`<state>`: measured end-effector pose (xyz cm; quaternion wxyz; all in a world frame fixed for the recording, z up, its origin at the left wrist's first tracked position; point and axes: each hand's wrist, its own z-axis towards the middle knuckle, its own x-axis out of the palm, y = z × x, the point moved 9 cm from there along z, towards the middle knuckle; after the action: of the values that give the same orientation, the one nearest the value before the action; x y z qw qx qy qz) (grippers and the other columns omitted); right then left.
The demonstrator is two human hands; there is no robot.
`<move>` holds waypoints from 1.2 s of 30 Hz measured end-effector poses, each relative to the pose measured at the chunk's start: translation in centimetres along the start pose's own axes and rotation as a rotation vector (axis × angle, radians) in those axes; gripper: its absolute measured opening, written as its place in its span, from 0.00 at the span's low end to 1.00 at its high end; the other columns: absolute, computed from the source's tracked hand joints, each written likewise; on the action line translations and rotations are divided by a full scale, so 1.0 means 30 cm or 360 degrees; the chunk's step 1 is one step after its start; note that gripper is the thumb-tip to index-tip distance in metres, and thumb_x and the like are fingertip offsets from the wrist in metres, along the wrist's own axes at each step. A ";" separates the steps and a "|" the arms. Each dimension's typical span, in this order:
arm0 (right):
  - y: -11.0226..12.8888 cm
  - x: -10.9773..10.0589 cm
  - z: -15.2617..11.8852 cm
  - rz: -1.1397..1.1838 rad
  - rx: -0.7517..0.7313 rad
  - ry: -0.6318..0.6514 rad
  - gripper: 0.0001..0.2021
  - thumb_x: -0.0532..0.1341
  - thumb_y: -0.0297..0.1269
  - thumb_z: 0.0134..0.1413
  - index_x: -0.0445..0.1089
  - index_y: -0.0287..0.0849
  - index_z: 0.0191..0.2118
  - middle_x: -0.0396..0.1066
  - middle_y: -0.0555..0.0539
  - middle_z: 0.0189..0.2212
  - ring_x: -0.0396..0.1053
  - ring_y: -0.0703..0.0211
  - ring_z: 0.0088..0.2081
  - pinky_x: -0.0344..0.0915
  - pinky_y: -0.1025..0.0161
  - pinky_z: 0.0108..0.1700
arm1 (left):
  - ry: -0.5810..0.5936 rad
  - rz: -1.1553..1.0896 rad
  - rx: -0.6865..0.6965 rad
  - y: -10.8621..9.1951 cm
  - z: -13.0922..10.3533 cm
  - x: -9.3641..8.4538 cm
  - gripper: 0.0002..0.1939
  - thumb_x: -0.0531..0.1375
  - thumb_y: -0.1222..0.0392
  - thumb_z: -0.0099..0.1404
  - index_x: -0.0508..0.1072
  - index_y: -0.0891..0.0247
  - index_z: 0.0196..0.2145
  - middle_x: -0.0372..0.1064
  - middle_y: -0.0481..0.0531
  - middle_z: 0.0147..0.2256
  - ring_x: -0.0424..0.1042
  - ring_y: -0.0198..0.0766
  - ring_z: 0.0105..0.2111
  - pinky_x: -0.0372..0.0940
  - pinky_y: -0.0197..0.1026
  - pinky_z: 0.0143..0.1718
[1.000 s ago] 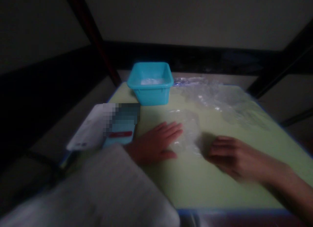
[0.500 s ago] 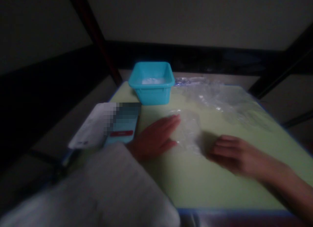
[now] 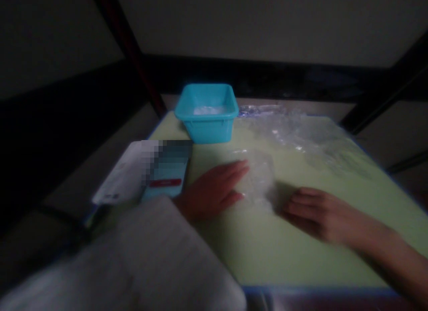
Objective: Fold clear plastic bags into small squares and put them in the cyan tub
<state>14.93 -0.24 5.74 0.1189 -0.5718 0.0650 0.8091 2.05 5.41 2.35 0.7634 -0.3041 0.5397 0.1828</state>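
Note:
My left hand (image 3: pixel 216 192) lies low over the table with its fingers stretched out. Its fingertips rest at the left edge of a small, clear plastic bag (image 3: pixel 259 177), which lies flat and creased. On the bag's other side is my right hand (image 3: pixel 316 213), palm down, its fingers bent towards the bag's lower right edge. Those fingertips are blurred and in shadow, so whether they pinch the plastic does not show. A light sleeve covers my left forearm.
A turquoise plastic basket (image 3: pixel 210 130) with something whitish inside stands at the back of the yellow-green table (image 3: pixel 301 262). Loose clear plastic (image 3: pixel 294 130) spreads over the back right. Left of my left hand lie a phone-like object (image 3: pixel 167 172) and a white sheet (image 3: pixel 123 175).
My right hand has shifted slightly left, its fingers reaching a little further towards the bag's edge. My left hand has barely moved.

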 end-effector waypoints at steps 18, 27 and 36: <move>-0.055 -0.014 -0.026 -0.0063 0.0095 -0.0181 0.06 0.57 0.28 0.58 0.69 0.39 0.31 0.65 0.49 0.23 0.61 0.61 0.27 0.54 0.61 0.29 | 0.0149 -0.0003 0.0599 -0.220 -0.011 0.037 0.31 0.43 0.39 0.67 0.64 0.67 0.54 0.51 0.65 0.62 0.50 0.51 0.62 0.47 0.56 0.61; -0.044 -0.027 -0.020 -0.0167 0.0011 -0.0191 0.05 0.58 0.30 0.57 0.69 0.38 0.33 0.65 0.49 0.22 0.62 0.60 0.26 0.55 0.61 0.27 | 0.0186 -0.0063 0.0573 -0.215 -0.009 0.047 0.34 0.40 0.42 0.69 0.52 0.73 0.61 0.56 0.65 0.60 0.53 0.48 0.61 0.46 0.52 0.61; -0.066 0.037 -0.016 -0.0290 0.0073 0.0053 0.13 0.54 0.35 0.62 0.70 0.31 0.45 0.73 0.38 0.44 0.70 0.52 0.46 0.69 0.55 0.46 | 0.0250 -0.0035 0.0572 -0.214 -0.009 0.065 0.34 0.38 0.42 0.70 0.51 0.73 0.61 0.53 0.65 0.61 0.51 0.47 0.62 0.44 0.50 0.62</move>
<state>15.54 1.69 4.60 0.2039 -0.5859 0.0331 0.7836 6.45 0.34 2.17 0.7629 -0.1821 0.6182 0.0507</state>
